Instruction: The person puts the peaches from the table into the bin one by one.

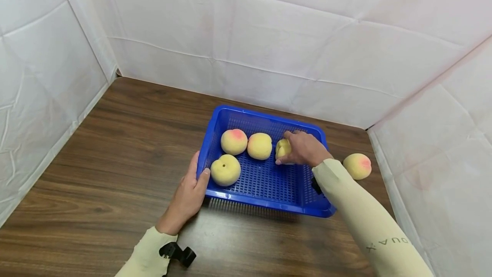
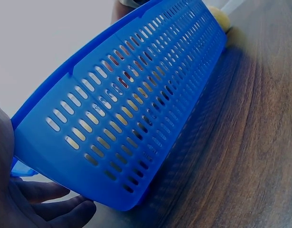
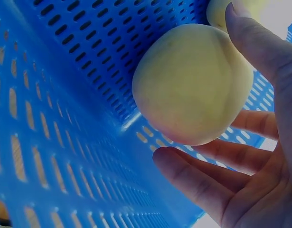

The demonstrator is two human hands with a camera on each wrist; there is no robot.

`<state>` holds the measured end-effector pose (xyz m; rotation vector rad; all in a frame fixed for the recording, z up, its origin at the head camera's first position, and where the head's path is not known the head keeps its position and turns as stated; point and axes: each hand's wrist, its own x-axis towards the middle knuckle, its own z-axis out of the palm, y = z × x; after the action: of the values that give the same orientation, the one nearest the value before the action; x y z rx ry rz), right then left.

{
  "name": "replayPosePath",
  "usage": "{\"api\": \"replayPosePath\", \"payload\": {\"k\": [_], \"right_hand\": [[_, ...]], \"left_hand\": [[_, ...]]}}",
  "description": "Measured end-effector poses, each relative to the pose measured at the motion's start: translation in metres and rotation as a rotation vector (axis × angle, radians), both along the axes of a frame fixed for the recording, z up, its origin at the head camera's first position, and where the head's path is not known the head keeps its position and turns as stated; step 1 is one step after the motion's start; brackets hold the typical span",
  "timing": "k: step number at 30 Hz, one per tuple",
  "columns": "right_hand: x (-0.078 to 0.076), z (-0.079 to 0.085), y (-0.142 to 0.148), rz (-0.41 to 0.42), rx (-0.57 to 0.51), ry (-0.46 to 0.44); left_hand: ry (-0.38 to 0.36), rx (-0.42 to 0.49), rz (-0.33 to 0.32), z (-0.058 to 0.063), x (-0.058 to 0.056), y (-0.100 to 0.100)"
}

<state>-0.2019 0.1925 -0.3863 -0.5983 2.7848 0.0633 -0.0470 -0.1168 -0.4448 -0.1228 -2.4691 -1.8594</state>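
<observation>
My left hand grips the near left corner of a blue plastic basket, thumb over the rim and fingers outside. In the left wrist view those fingers show beneath the edge of the perforated wall. My right hand reaches into the right part of the basket and holds a yellow peach, thumb on one side and fingers curled on the other. The basket's left part has a pink-topped peach, a yellow peach beside it, and one with its stem dimple up.
Another peach with a pink patch lies on the brown wooden table, right of the basket and close to my right forearm. White cloth walls enclose the table at the back and both sides.
</observation>
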Motion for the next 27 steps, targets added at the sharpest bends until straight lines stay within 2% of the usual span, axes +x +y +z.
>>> {"api": "replayPosePath", "payload": {"k": [27], "right_hand": [[0.003,0.018,-0.001,-0.037,-0.011,-0.048]], "left_hand": [[0.000,-0.028,0.003,0.000,0.000,-0.001]]}}
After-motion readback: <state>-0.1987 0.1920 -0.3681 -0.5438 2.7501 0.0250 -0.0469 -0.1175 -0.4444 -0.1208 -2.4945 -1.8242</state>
